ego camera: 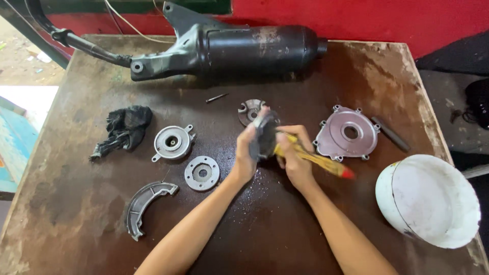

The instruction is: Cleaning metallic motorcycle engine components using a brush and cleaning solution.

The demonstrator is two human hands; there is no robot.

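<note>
Rag (124, 130): black, crumpled, far left of the desk (76, 224).
Brake shoe (144, 206): curved, grey, lower left, lying flat.
Round housing (172, 142): silver, with lugs, just right of the rag.
Flange (202, 173): flat ring with holes, below the housing, apart from it.
Exhaust (229, 48): black, lying across the desk's far edge.
Hub piece (250, 110): small, dark, behind the hands.
Left hand (246, 155): closed around a dark round part (265, 133), held upright above the desk's centre.
Right hand (294, 155): gripping a yellow brush (318, 162), red tip pointing right, head against the part.
Cover (347, 134): pinkish-grey, central hole, right of the hands.
Rod (390, 134): dark, just right of the cover.
Bowl (430, 201): white, tilted, at the right edge.
</note>
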